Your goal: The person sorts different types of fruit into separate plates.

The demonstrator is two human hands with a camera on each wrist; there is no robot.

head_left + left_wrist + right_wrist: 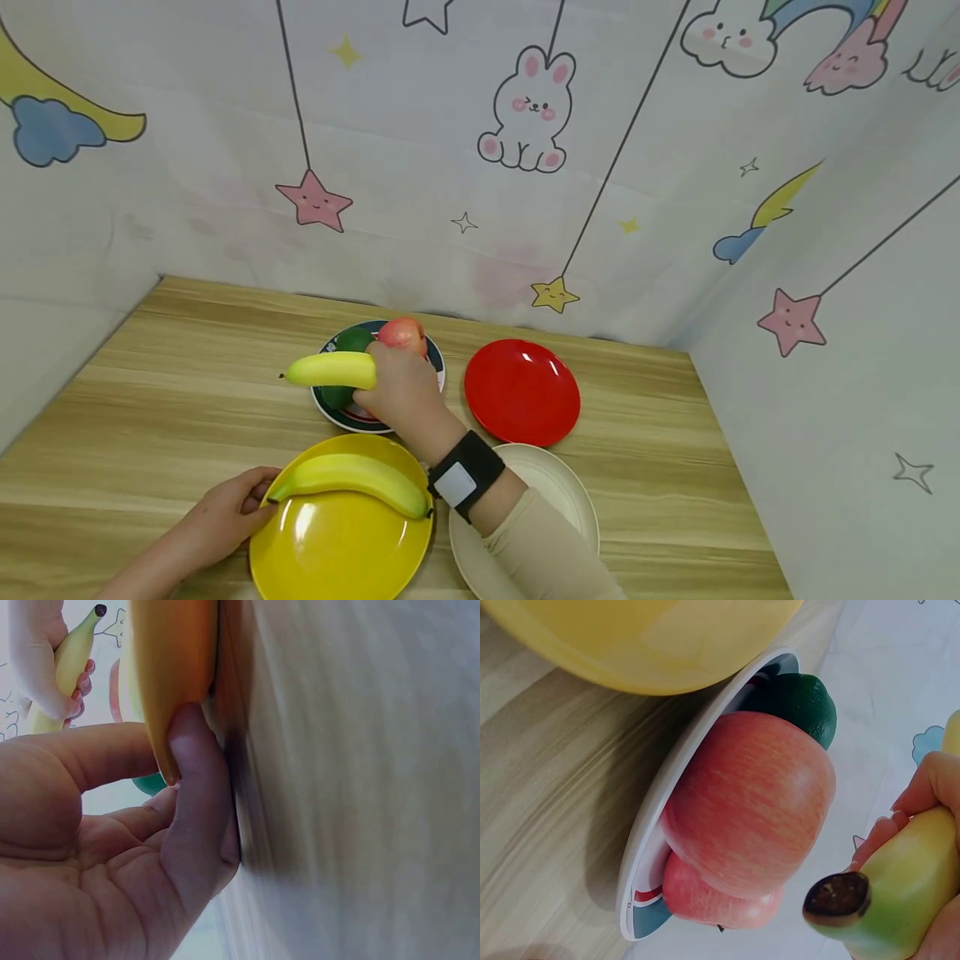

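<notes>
Banana held over a crowded plate

Left hand [225, 512] pinches the yellow plate [330, 546] rim, steadying it – a banana [352, 482] lies there. Right hand [401, 387] grips a second banana [330, 369] above the dark plate [435, 367] – a loose grip may drop it onto the apples [746, 810]

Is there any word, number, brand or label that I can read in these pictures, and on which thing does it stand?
None: no readable text in any view.
The wristband on the right hand carries a white patch that is blank.
The patterned plate shows only coloured bands.
The wall cloth has drawings only: stars, a rabbit, clouds.
The bananas and yellow plate bear no sticker or mark.
</notes>
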